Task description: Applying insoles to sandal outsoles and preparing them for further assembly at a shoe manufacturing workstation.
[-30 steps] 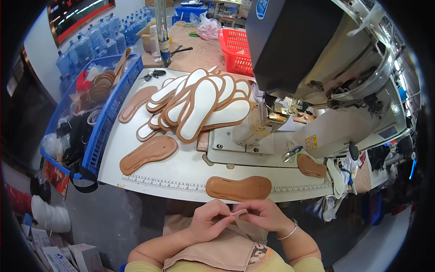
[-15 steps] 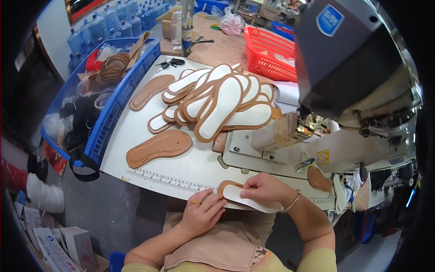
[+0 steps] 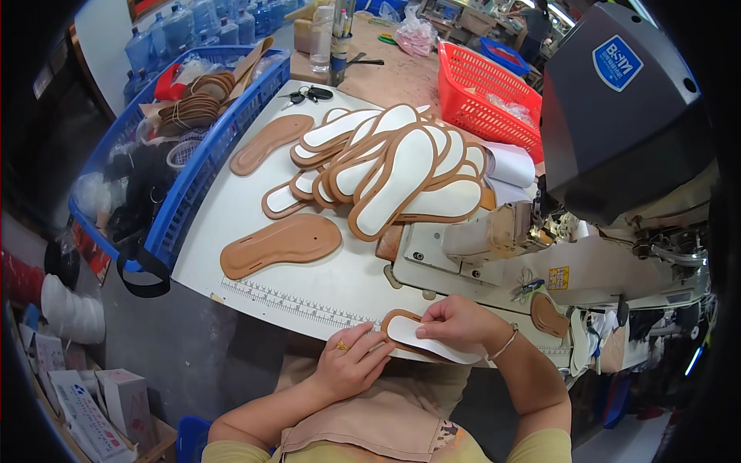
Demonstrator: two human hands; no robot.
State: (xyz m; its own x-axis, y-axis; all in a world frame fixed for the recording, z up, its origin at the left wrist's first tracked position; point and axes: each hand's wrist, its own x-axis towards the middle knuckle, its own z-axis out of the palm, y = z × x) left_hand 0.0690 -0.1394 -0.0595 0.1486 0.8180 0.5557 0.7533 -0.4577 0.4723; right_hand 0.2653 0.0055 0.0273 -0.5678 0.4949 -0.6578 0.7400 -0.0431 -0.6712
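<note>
At the table's front edge lies a brown insole (image 3: 389, 319), with a white insole lining (image 3: 406, 333) over most of its top. My right hand (image 3: 463, 324) pinches this lining between thumb and fingers near its middle. The lining's far end hangs a little loose under my right wrist. My left hand (image 3: 349, 361) rests on the table edge, fingers stretched out, their tips touching the rounded left end of the brown insole. Farther back is a loose pile of white-topped brown insoles (image 3: 397, 181). A bare brown insole (image 3: 282, 245) lies left of the pile's front.
A sewing machine (image 3: 617, 123) looms at the right. Beyond the pile stands a red basket (image 3: 490, 92); a blue crate (image 3: 197, 166) of materials is at the left. Keys (image 3: 307, 94) and another brown insole (image 3: 270, 144) lie on the white table (image 3: 208, 255).
The view has shifted slightly, so the scene sits a bit differently. My hands keep nearly the same hold and place on the insole and its lining.
</note>
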